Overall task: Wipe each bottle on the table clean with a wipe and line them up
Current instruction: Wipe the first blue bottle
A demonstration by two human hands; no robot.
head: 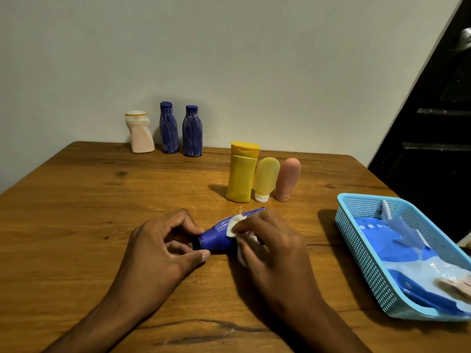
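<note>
The wooden counter point(76, 212) carries everything, its far edge against a pale wall. At its right side sits a light blue mesh basket point(362, 248), holding a blue wipes packet point(397, 250) and some crumpled plastic, near the right hand, so a fresh wipe is probably easy to reach.

Along the far edge, three bottles stand upright in a row: a cream bottle point(141, 135) with a gold-rimmed cap, then two blue streaked bottles point(168, 128) point(192, 132) just beside it. By their order and position these look like the finished line, though that is only a judgement.

Nearer the middle stands a separate cluster: a yellow flip-top bottle point(242, 174), a small yellow tube point(265, 180) standing on its white cap, and a pink tube point(286, 180), all close together and probably waiting their turn.

In front of the person, a third blue bottle point(216, 236) lies tilted just above the counter, cap end to the left. The left hand point(158, 253) grips its dark cap end with fingers point(186, 226) and thumb curled round it, steadying it so the body can be rubbed. The right hand point(270, 248) holds a white wipe point(235, 225) pressed against the bottle's body, its fingers closed over the cloth. The bottle's far end pokes out beyond the right hand, still streaked white, so the wiping appears unfinished.
</note>
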